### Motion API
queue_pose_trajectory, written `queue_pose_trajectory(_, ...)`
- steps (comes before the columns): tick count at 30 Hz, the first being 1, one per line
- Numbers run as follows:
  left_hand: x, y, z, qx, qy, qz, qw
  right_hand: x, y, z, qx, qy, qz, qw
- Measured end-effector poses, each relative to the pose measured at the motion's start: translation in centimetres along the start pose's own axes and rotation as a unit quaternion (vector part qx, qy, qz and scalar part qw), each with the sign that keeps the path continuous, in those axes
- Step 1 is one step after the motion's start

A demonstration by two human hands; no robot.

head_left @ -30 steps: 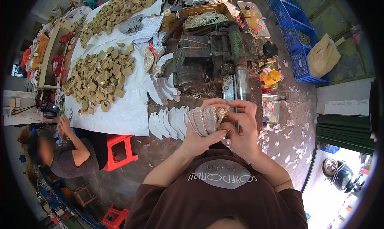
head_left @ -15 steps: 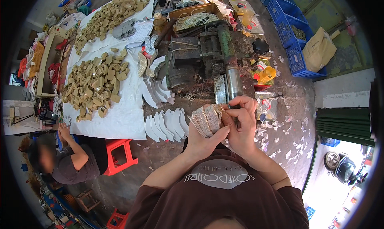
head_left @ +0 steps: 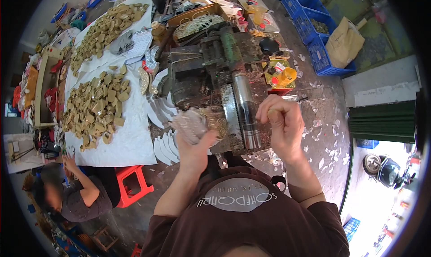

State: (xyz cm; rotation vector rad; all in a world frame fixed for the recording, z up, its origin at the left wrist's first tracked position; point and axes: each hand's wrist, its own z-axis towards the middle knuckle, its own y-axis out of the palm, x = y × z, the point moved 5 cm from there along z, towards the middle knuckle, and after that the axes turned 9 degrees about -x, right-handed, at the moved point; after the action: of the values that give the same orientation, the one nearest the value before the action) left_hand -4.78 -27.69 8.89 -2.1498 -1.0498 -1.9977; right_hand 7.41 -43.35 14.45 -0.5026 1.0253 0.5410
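Note:
In my left hand (head_left: 194, 153) is a bundle of glittery pale gold and silver strips (head_left: 191, 126), smeared by motion. The thumb presses on its near side. The bundle hovers by the front of a dark, worn machine (head_left: 193, 79). My right hand (head_left: 287, 127) is apart from the bundle, raised to the right of the machine's steel cylinder (head_left: 244, 106). Its fingers are curled in and pinched together; anything between them is hidden. Left of the bundle, white curved pieces (head_left: 165, 148) lie in a fanned row, with glittery curved pieces (head_left: 144, 80) further back.
Heaps of tan blocks (head_left: 96, 106) cover a white sheet (head_left: 139, 144) at left. A co-worker (head_left: 87, 189) sits near a red stool (head_left: 134, 185). Blue crates (head_left: 323, 50) stand at back right, and a yellow container (head_left: 287, 76) rests beside the machine. Scraps litter the floor.
My hands were together on the glittery strips; they have parted. The left has carried the bundle leftward and slightly away from me. The right has let go and moved right.

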Motion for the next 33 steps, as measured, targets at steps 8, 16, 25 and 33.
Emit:
queue_pose_trajectory(8,-0.6,0.9,0.2,-0.103,-0.038,-0.149,0.983,0.0,4.3,-0.4,-0.085,0.042,-0.111,0.989)
queue_pose_trajectory(16,0.0,-0.9,1.3,-0.043,0.001,-0.021,0.999,0.9,0.9,-0.3,-0.005,0.195,0.099,0.976)
queue_pose_trajectory(25,-1.0,0.3,1.1,-0.215,0.021,0.41,0.886,6.6,-5.1,-1.3,-0.247,0.242,-0.336,0.876)
queue_pose_trajectory(33,-1.8,1.4,0.7,-0.229,0.01,0.449,0.864,5.4,-2.9,-1.2,-0.119,0.167,-0.342,0.917)
